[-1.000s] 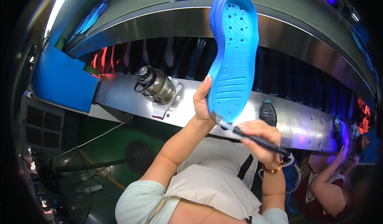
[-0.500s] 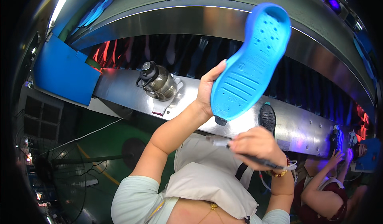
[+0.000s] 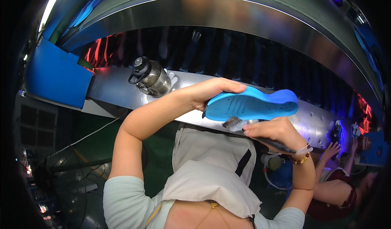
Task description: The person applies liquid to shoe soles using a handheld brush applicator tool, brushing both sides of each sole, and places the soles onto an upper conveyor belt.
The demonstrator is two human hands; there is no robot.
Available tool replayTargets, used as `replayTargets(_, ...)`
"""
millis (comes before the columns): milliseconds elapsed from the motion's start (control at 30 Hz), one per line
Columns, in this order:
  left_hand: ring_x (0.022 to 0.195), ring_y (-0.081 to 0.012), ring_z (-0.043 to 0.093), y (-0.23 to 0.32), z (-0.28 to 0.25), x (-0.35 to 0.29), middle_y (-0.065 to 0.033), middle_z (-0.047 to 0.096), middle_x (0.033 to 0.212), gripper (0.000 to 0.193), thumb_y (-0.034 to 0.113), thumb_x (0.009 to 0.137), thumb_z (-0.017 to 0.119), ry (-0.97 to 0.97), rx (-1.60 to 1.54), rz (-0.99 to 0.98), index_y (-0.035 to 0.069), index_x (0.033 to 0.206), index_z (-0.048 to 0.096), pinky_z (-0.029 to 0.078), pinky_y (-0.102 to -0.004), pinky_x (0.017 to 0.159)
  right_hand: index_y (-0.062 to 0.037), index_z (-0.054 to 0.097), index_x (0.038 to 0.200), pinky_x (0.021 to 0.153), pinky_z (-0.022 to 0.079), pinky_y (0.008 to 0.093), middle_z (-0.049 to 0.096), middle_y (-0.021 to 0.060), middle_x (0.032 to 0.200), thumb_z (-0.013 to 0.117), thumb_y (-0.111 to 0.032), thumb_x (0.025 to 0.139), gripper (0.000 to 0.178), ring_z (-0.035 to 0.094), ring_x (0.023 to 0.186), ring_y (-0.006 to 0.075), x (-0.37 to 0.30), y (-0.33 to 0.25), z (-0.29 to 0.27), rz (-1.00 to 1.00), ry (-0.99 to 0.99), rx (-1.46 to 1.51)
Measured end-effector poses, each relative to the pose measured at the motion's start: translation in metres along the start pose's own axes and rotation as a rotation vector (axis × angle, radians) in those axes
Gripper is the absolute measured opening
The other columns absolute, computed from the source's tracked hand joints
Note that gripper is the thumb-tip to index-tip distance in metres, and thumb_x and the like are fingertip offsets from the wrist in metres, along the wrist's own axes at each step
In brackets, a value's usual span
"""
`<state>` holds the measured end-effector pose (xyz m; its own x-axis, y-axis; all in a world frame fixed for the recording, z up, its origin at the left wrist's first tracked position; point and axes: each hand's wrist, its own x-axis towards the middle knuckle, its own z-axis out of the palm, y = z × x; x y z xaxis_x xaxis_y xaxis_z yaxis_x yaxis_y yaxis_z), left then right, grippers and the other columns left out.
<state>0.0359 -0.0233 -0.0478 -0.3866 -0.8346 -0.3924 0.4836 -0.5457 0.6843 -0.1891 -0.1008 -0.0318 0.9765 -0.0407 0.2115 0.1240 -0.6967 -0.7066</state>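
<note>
- Gripping the blue sole [image 3: 260,106] at its left end, the person's left hand [image 3: 211,92] is closed around it, with the thumb along the upper edge.
- The sole is held up in front of the ledge [image 3: 112,88], lying lengthwise from left to right, tilted so that its grooved and holed face shows; a black tip [image 3: 204,113] shows at its left end, beside the hand.
- The right hand [image 3: 279,132] is closed on the dark handle of a brush [image 3: 235,124], thumb and fingers together near the head.
- The brush's bristles point left, just at the sole's lower edge; whether they touch it cannot be told.
- A bracelet [image 3: 300,159] circles the right wrist.
- A bottle [image 3: 157,80] with a black lid and handle stands on the ledge, left of the sole, with a white cloth-like thing [image 3: 174,80] beside it.
- Dark strips [image 3: 228,58] hang behind the ledge, under a metal hood [image 3: 195,19].
- A blue box [image 3: 57,76] is at the ledge's left end.
- At far right, near the ledge, is a co-worker's hand [image 3: 332,150].
- A pale apron [image 3: 207,151] covers the person's front.
</note>
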Motion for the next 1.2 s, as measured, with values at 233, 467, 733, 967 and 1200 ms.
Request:
replayTargets(233, 0.097, -0.0196, 0.057, 0.008, 0.004, -0.005, -0.0162, 0.054, 0.112, 0.05, 0.032, 0.085, 0.053, 0.078, 0.178, 0.051, -0.004, 0.12, 0.047, 0.046, -0.0297, 0.083, -0.0022, 0.064, 0.087, 0.073, 0.052, 0.0291, 0.066, 0.0123, 0.091, 0.066, -0.002, 0.068, 0.019, 0.065, 0.084, 0.025, -0.01, 0.019, -0.027, 0.009, 0.037, -0.112)
replayTargets(467, 0.104, -0.0251, 0.054, -0.002, -0.016, -0.006, -0.0185, 0.051, 0.118, 0.055, 0.035, 0.086, 0.05, -0.047, -0.024, 0.146, -0.004, 0.124, 0.042, 0.042, -0.0355, 0.09, -0.0002, 0.065, 0.095, 0.066, 0.051, 0.0247, 0.066, 0.012, 0.091, 0.07, -0.007, 0.071, 0.025, 0.065, 0.074, 0.017, -0.004, 0.02, -0.029, 0.103, 0.169, 0.168)
replayTargets(733, 0.1, -0.0263, 0.056, -0.05, -0.042, 0.003, -0.0179, 0.054, 0.115, 0.053, 0.03, 0.084, 0.054, -0.029, -0.492, 0.186, -0.003, 0.123, 0.043, 0.043, -0.0386, 0.09, 0.0008, 0.063, 0.095, 0.041, 0.035, 0.0158, 0.062, 0.0047, 0.074, 0.06, -0.014, 0.082, 0.02, 0.044, 0.044, 0.0041, -0.008, 0.109, 0.006, 0.486, 1.086, 0.406)
replayTargets(967, 0.108, -0.0265, 0.052, -0.072, -0.052, -0.05, -0.0182, 0.049, 0.122, 0.051, 0.025, 0.086, 0.046, 0.149, -0.377, 0.42, -0.003, 0.128, 0.037, 0.039, -0.0372, 0.095, 0.0061, 0.059, 0.092, 0.039, 0.039, 0.0183, 0.062, 0.0206, 0.088, 0.063, -0.006, 0.074, 0.022, 0.048, 0.041, 0.0115, -0.042, 0.07, 0.077, 0.251, 0.677, 0.746)
replayTargets(1200, 0.113, -0.0427, 0.043, 0.072, -0.085, -0.154, -0.0222, 0.044, 0.125, 0.06, 0.04, 0.088, 0.036, -0.174, 0.045, 1.112, -0.004, 0.129, 0.034, 0.036, -0.0531, 0.095, -0.0013, 0.052, 0.11, 0.048, 0.038, 0.0194, 0.06, 0.0052, 0.088, 0.05, -0.014, 0.089, 0.024, 0.046, 0.053, 0.007, -0.095, 0.106, 0.101, 0.487, 1.304, 1.024)
